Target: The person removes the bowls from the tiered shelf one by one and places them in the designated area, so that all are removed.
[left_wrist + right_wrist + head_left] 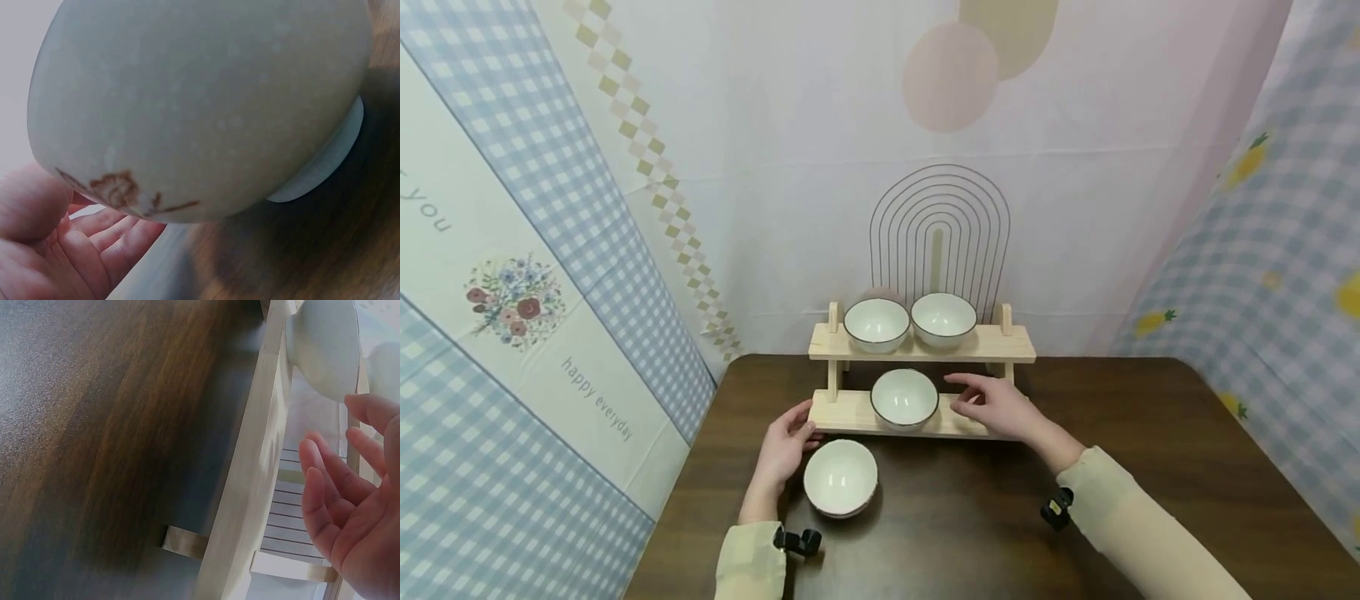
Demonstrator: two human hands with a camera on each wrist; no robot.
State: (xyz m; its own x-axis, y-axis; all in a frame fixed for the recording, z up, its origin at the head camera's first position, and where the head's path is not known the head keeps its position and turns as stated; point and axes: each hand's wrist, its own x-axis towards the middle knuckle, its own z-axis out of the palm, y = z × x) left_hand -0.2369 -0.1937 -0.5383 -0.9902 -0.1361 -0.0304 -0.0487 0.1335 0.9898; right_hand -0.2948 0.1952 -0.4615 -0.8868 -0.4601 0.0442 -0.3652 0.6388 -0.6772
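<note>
My left hand [783, 446] touches the left end of the wooden rack's lower shelf [852, 414]. Beside it, a white bowl [841, 479] stands upright on the table; in the left wrist view this bowl [200, 106], with a brown flower mark, hides part of the hand [87, 250]. On the lower shelf sits a dark-rimmed white bowl [905, 398]. Just right of that bowl, my right hand [996, 407] hovers over the shelf, fingers apart and loosely bent, holding nothing. The right wrist view shows those bent fingers [331, 481] close to the rack.
Two more dark-rimmed white bowls, one on the left [877, 325] and one on the right [943, 320], stand side by side on the upper shelf [1000, 343]. The rack stands near the back of the dark wooden table [970, 525], in front of a patterned cloth [797, 208].
</note>
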